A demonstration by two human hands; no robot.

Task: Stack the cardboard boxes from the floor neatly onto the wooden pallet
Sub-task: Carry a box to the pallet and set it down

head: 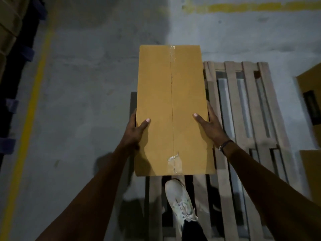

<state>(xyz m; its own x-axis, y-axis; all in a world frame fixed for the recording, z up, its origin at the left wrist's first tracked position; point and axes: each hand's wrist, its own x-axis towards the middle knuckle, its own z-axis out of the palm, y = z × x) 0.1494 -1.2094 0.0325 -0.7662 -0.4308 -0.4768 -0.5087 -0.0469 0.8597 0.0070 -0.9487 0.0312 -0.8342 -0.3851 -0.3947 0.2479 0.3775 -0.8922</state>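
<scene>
A long brown cardboard box (172, 105), taped along its centre seam, is held lengthwise in front of me above the left part of the wooden pallet (250, 108). My left hand (134, 131) grips its left side, thumb lying on the top face. My right hand (208, 126) grips the right side the same way, fingers down the side wall. The pallet's slats run away from me, and its left edge is hidden under the box. My white shoe (180, 200) stands on the pallet's near slats.
Two more cardboard boxes sit at the right edge, one further away (311, 94) and one nearer (312, 167). A yellow floor line (33, 105) runs along the left, beside dark racking with blue parts (12, 84). Grey concrete floor lies beyond the pallet.
</scene>
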